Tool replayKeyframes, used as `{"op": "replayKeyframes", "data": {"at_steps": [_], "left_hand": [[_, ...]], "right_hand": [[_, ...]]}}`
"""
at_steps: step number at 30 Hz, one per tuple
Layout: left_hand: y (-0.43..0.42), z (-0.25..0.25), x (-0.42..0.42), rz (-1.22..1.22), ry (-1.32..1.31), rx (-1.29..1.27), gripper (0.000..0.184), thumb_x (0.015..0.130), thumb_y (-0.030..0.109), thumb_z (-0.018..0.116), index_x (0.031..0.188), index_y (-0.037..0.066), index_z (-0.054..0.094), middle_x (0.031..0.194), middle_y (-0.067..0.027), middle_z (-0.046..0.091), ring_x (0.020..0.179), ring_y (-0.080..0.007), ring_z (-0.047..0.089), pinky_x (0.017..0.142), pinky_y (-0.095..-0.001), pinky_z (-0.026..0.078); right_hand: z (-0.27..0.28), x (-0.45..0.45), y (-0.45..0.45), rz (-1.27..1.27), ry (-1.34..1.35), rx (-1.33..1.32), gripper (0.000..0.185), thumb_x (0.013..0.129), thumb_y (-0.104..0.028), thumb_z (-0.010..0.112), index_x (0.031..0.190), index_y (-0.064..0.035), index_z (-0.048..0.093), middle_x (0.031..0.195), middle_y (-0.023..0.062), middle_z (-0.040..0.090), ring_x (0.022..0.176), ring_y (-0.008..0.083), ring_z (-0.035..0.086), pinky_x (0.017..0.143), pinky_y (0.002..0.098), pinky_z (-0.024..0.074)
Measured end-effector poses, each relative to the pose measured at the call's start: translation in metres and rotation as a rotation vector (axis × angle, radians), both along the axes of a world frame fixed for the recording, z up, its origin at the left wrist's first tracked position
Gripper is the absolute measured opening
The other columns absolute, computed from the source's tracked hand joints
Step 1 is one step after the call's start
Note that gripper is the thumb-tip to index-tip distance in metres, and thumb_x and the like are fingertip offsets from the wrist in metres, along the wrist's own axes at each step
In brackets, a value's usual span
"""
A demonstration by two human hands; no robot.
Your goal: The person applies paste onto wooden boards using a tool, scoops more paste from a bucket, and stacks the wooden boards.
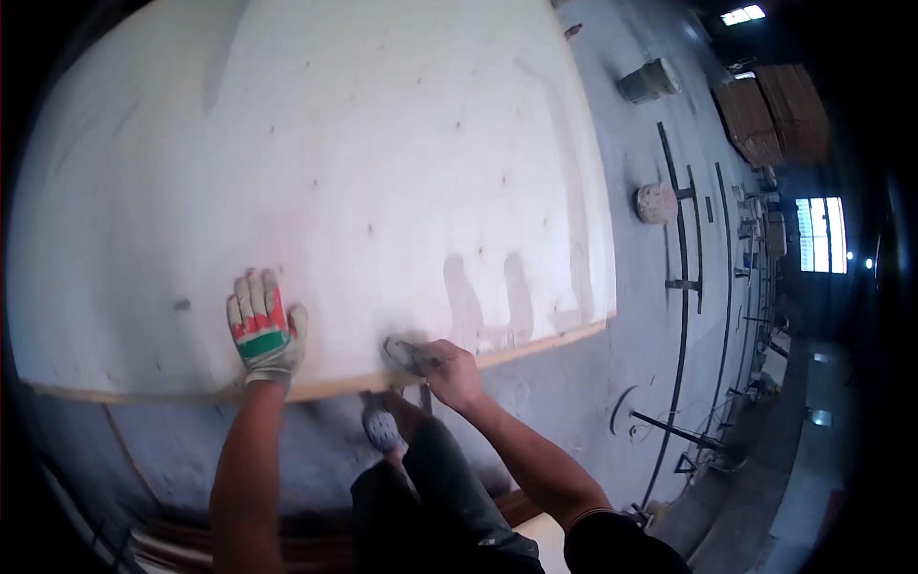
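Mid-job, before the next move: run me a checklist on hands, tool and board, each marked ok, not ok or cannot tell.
1. Left hand flat on the board: ok, palm down, fingers extended.
2. Right hand closed on the tool: ok.
3. Both hands gloved: not ok; only the left wears a glove.
4. Tool's working face seated flat: cannot tell; it is blurred.
5. Board surface uniform: not ok; grey streaks show right of the tool.
6. Board supported below: cannot tell; underside hidden.
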State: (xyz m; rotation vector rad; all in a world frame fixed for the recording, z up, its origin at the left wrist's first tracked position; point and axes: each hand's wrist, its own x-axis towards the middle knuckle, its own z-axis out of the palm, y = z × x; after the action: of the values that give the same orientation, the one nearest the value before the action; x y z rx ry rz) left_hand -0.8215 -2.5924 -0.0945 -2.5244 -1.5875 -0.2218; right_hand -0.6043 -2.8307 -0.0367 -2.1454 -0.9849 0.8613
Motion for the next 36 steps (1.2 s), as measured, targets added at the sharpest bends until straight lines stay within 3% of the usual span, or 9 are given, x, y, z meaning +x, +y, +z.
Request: {"op": "replayKeyframes", "data": {"at_steps": [2,7,12,15,17,20,24,33,36], "left_hand": [[0.059,0.006,-0.004,-0.252,-0.084,-0.001,0.062,0.096,0.038,0.055,0.15,0.007,0.048,0.156,-0.0228,0.042,0.145,-0.0405,0.038,0.119,-0.056,0.026],[0.24,-0.085,-0.038,0.739,-0.064,-0.235,0.073,0.096,0.063,0.045,0.14,0.006,0.057,0.136,-0.0178,0.062,0.136,-0.04,0.048,0.112,-0.0495,0.039],[0.242,-0.041,-0.002,1.013,0.104,-0.084,0.074,0.098,0.063,0.034,0.146,0.009,0.049,0.14,-0.0177,0.056,0.128,-0.0409,0.053,0.104,-0.0567,0.042],[0.235,-0.073,-0.009,0.97,0.23,0.093,0.075,0.1,0.061,0.03,0.153,0.01,0.042,0.148,-0.0203,0.05,0.131,-0.0411,0.05,0.108,-0.0569,0.039],[0.229,-0.068,0.002,0.969,0.237,0.126,0.074,0.1,0.06,0.031,0.153,0.01,0.042,0.148,-0.0199,0.05,0.131,-0.0411,0.05,0.108,-0.0573,0.039],[0.229,-0.06,0.009,0.95,0.23,0.152,0.073,0.1,0.059,0.032,0.153,0.009,0.042,0.148,-0.0194,0.05,0.131,-0.0412,0.05,0.107,-0.058,0.039],[0.228,-0.052,0.012,0.932,0.196,0.222,0.072,0.1,0.057,0.034,0.152,0.008,0.043,0.148,-0.0187,0.05,0.131,-0.0413,0.051,0.107,-0.0588,0.039],[0.222,-0.012,0.039,0.985,0.025,-0.113,0.078,0.101,0.059,0.03,0.16,0.008,0.029,0.161,-0.0234,0.034,0.146,-0.047,0.033,0.118,-0.0611,0.022],[0.213,0.013,-0.017,0.286,-0.42,-0.129,0.06,0.099,0.043,0.053,0.145,0.005,0.052,0.149,-0.0248,0.048,0.142,-0.0429,0.041,0.116,-0.0563,0.029]], "right_hand": [[0.029,0.033,0.045,-0.194,0.117,0.21,0.013,0.087,-0.009,0.068,0.096,-0.0007,0.072,0.095,0.0152,0.072,0.086,0.0251,0.072,0.08,0.0343,0.0565],[0.067,0.189,0.17,-0.447,-0.146,0.359,0.023,0.091,-0.006,0.062,0.108,0.0074,0.068,0.093,0.0115,0.073,0.091,0.0156,0.066,0.084,0.0315,0.0526],[0.022,0.333,0.304,-0.754,0.653,0.704,0.026,0.095,-0.004,0.055,0.118,0.0083,0.06,0.117,0.0165,0.064,0.096,0.028,0.069,0.09,0.0413,0.0609],[-0.035,0.387,0.357,-0.911,0.391,0.381,0.024,0.094,-0.007,0.058,0.114,0.0028,0.066,0.113,0.0159,0.068,0.097,0.0318,0.07,0.09,0.0424,0.0584],[-0.022,0.381,0.391,-0.543,-0.665,-0.271,0.022,0.092,-0.01,0.059,0.109,-0.0055,0.072,0.107,0.0157,0.071,0.097,0.0342,0.07,0.087,0.0408,0.0567],[-0.031,0.373,0.358,-0.13,-0.835,-0.159,0.021,0.09,-0.006,0.058,0.101,-0.0017,0.075,0.102,0.0253,0.071,0.094,0.0353,0.071,0.083,0.0393,0.0565],[0.009,0.342,0.331,-0.08,-0.169,-0.269,0.032,0.089,-0.013,0.063,0.118,-0.0065,0.073,0.101,0.012,0.075,0.092,0.0245,0.071,0.086,0.0346,0.0541],[0.045,0.095,0.404,-0.169,0.229,0.115,0.026,0.094,-0.013,0.06,0.11,0.0059,0.068,0.088,0.0066,0.067,0.082,0.011,0.059,0.071,0.0288,0.0486],[0.036,0.012,0.462,-0.359,0.707,0.441,0.024,0.094,-0.009,0.058,0.108,0.0078,0.068,0.09,0.01,0.069,0.087,0.0158,0.065,0.074,0.0318,0.0513]]}}
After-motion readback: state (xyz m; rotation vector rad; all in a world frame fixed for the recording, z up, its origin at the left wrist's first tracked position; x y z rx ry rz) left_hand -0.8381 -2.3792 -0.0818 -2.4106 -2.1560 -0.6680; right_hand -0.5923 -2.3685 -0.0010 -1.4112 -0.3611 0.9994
